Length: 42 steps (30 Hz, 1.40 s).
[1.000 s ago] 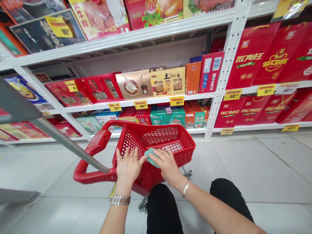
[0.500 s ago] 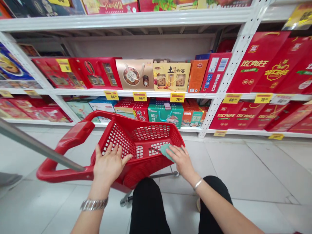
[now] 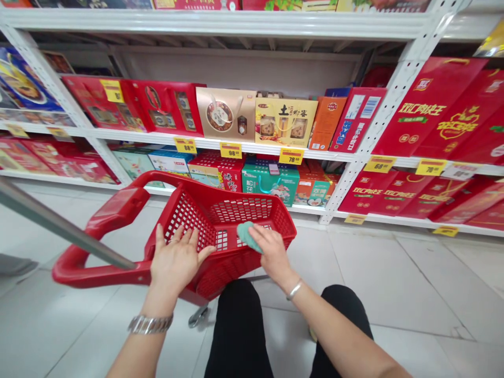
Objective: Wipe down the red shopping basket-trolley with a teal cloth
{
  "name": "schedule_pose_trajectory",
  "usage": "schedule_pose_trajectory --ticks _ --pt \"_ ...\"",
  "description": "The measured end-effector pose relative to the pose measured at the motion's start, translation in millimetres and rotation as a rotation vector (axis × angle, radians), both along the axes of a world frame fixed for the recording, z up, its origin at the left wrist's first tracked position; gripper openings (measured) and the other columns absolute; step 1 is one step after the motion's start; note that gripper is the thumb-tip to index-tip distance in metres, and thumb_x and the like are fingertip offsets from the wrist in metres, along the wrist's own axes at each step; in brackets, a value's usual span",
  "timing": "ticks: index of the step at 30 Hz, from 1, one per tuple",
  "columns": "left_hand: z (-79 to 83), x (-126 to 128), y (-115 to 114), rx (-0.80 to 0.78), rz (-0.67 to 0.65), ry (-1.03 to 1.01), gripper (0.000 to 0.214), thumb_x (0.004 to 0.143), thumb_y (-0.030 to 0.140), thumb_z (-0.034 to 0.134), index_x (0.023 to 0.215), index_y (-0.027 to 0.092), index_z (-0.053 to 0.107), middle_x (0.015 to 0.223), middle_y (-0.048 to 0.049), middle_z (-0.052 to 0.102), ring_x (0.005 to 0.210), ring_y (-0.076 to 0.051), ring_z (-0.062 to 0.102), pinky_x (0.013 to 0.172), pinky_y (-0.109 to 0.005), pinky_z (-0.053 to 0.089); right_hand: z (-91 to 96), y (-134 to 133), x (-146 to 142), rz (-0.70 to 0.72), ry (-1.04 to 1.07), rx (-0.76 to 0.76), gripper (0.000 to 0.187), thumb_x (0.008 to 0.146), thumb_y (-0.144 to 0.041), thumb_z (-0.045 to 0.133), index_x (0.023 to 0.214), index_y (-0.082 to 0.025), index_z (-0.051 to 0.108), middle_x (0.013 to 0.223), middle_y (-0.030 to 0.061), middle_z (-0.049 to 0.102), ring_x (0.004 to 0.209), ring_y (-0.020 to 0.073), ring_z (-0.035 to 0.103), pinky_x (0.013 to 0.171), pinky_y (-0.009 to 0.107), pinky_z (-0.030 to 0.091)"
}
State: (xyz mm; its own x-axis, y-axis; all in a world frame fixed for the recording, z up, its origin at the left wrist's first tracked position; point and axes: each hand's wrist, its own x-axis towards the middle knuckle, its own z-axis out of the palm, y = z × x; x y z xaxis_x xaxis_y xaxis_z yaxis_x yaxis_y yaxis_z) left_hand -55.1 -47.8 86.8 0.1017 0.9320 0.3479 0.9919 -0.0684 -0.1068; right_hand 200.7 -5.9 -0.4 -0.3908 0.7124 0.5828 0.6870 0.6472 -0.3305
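Observation:
A red plastic shopping cart basket with grid-holed walls stands in front of my knees, its long grey metal pole rising at the left. My left hand lies over the near left part of the rim, fingers spread, holding nothing. In my right hand is a folded green cloth, pressed at the near long rim of the basket. Through the holes in the basket's bottom the floor shows, and I see no goods in it.
White metal shelving runs across the front, stocked with gift boxes such as a gold box and a teal box. Yellow price tags line the shelf edges. Pale floor tiles lie to the right of the cart.
My right hand has slid left along the near rim with the green cloth. My left hand stays nearly in place. The view has shifted slightly.

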Motion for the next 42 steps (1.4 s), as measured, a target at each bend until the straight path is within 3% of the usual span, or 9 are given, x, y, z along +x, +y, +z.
schedule_pose_trajectory --ticks 3,6,19,25,28,34,36,39,42 --pt "1.0 0 -1 0.012 -0.003 0.001 0.069 0.096 0.057 0.029 0.126 0.008 0.068 0.123 -0.0254 0.07 0.129 -0.042 0.058 0.119 -0.069 0.013 8.8 -20 -43 0.115 -0.065 0.019 0.062 0.093 -0.004 0.049 0.146 -0.036 0.052 0.152 0.0022 0.053 0.129 0.0211 0.052 0.111 0.044 0.039" --pt "2.6 1 -2 0.018 0.006 0.049 0.07 0.098 0.055 0.026 0.126 0.007 0.068 0.122 -0.0249 0.071 0.127 -0.041 0.06 0.119 -0.068 0.014 3.6 -26 -45 0.136 -0.116 0.018 0.064 0.092 -0.003 0.05 0.148 -0.036 0.049 0.152 0.0059 0.053 0.132 0.0228 0.05 0.113 0.048 0.034" --pt "0.8 11 -3 0.009 0.042 0.111 0.076 0.097 0.061 0.028 0.127 0.003 0.066 0.121 -0.0244 0.072 0.128 -0.04 0.059 0.122 -0.064 0.01 -42.6 12 84 -0.098 -0.037 0.012 0.076 0.076 0.008 0.038 0.141 -0.027 0.06 0.142 0.01 0.061 0.13 0.0231 0.055 0.108 0.045 0.044" --pt "1.7 21 -3 -0.004 0.04 0.058 0.077 0.096 0.063 0.034 0.131 0.001 0.064 0.127 -0.0247 0.069 0.132 -0.04 0.056 0.123 -0.063 0.005 -40.2 36 123 -0.243 0.151 -0.021 0.076 0.068 0.004 0.036 0.132 -0.022 0.066 0.125 0.0115 0.07 0.114 0.0242 0.065 0.098 0.044 0.054" --pt "3.9 27 -4 -0.02 0.048 0.045 0.075 0.097 0.063 0.034 0.136 0.004 0.06 0.135 -0.0227 0.065 0.137 -0.039 0.052 0.124 -0.064 0.005 -26.6 38 100 -0.209 0.215 -0.012 0.075 0.069 0.002 0.038 0.135 -0.02 0.064 0.124 0.0115 0.07 0.114 0.0255 0.065 0.098 0.046 0.053" --pt "4.9 30 -9 -0.02 0.065 0.02 0.073 0.098 0.06 0.033 0.143 0.006 0.053 0.141 -0.0216 0.06 0.141 -0.037 0.048 0.124 -0.066 0.007 2.7 -4 -21 0.087 0.109 0.014 0.073 0.078 0.005 0.041 0.14 -0.028 0.06 0.141 0.0059 0.063 0.123 0.0236 0.058 0.107 0.046 0.041" --pt "4.4 29 -10 -0.021 0.058 0.016 0.072 0.099 0.058 0.033 0.145 0.005 0.051 0.143 -0.0211 0.058 0.142 -0.037 0.046 0.125 -0.065 0.008 5.1 -18 -45 0.136 0.034 0.046 0.068 0.082 0.003 0.044 0.141 -0.029 0.059 0.142 0.0067 0.061 0.124 0.0241 0.056 0.109 0.046 0.038" --pt "3.7 29 -10 -0.031 0.072 0.019 0.074 0.099 0.059 0.034 0.145 0.003 0.05 0.143 -0.022 0.058 0.142 -0.037 0.045 0.125 -0.063 0.008 -0.1 -23 -46 0.147 -0.027 0.12 0.062 0.086 0.0 0.048 0.139 -0.029 0.06 0.14 0.0084 0.063 0.122 0.0254 0.056 0.107 0.045 0.038" --pt "3.9 30 -10 -0.035 0.092 0.014 0.077 0.097 0.062 0.037 0.146 0.004 0.049 0.144 -0.0212 0.057 0.143 -0.037 0.045 0.126 -0.063 0.008 -11.1 -14 -15 0.133 -0.036 0.162 0.064 0.083 0.001 0.048 0.138 -0.03 0.061 0.135 0.0079 0.066 0.117 0.0243 0.058 0.102 0.042 0.04"
